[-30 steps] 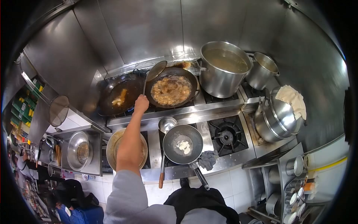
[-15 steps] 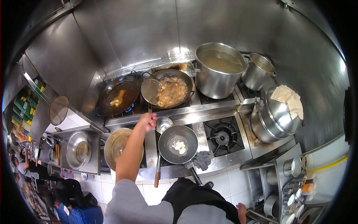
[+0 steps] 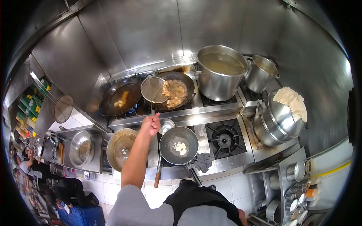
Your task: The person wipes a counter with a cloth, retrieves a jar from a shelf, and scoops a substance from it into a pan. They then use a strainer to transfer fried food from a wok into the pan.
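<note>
My left hand (image 3: 151,124) is wrapped around the handle of a round mesh strainer (image 3: 154,90). The strainer is over the left side of a wok (image 3: 194,94), with browned fried pieces (image 3: 166,89) at its right edge. More pieces (image 3: 175,101) lie in the bubbling oil. Below my left hand stands a small pan (image 3: 188,132) holding pale creamy lumps (image 3: 181,148). A ladle (image 3: 166,125) rests behind that pan. Only a sliver of my right hand (image 3: 242,217) shows low at my right side; its fingers are hidden.
To the left is a second wok (image 3: 109,96) with dark oil over a blue flame. A tall stockpot (image 3: 220,81), a smaller pot (image 3: 260,77) and a lidded steamer (image 3: 269,124) stand right. A grey cloth (image 3: 204,162) lies near the front edge. People (image 3: 71,192) are far left.
The strainer has shifted and now carries fried pieces at its right edge. Fewer pieces show in the wok's oil. My right hand has moved mostly out of sight.
</note>
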`<state>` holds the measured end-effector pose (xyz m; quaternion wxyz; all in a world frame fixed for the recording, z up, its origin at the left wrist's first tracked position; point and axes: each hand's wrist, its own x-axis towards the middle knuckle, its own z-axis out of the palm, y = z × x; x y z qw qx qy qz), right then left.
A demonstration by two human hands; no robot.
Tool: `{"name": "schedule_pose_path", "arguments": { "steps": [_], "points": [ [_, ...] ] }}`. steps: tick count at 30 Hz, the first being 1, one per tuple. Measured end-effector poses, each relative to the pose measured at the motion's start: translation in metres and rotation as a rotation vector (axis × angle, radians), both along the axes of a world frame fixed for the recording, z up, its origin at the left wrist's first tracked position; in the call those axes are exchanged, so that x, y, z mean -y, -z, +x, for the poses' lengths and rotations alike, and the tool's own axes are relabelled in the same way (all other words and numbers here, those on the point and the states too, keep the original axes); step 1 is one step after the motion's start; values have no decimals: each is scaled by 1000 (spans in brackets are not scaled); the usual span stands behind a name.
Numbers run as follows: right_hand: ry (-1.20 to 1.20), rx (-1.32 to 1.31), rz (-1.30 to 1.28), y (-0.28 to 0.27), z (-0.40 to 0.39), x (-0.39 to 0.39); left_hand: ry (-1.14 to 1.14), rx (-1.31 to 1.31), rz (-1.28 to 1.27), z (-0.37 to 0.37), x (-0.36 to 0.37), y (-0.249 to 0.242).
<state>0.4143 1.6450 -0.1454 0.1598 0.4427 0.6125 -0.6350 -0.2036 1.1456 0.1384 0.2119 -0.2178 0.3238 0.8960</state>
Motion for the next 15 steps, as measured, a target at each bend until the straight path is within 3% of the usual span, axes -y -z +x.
{"name": "schedule_pose_path", "arguments": {
  "steps": [4,7,8,13,15],
  "points": [
    [1,-1,10,5,0,0,17,-60,155,12,-4,-6],
    [1,10,24,8,1,1,70,5,158,2,-13,22],
    [3,12,31,9,1,1,79,42,268,-2,-12,25],
    [27,18,63,-1,-13,7,111,11,255,-1,-18,24],
    [272,112,-51,-11,-31,5,120,-43,207,6,-18,12]
  ]
}}
